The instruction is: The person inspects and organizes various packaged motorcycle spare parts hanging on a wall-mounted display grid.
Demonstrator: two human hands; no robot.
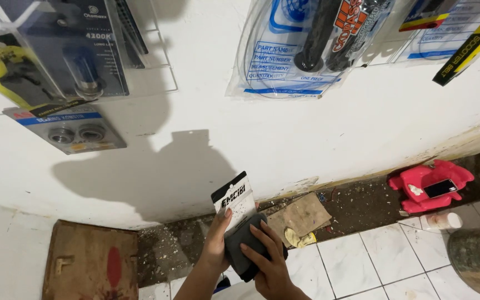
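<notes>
A: Fingers [260, 238] of the right hand [270, 264] are laid flat over the dark packaged part [240, 244], held low before the white wall [306, 144]; its card header [234, 201] is pinched by the left hand [216, 241].

B: Probably best kept supported underneath, clear of the hanging packets [301, 44].

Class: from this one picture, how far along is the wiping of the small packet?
Done: several packaged parts already hang on the white wall. In hand: the left hand holds a carded packet while the right hand presses a dark cloth against it. Left: the packet is not yet hung.
</notes>
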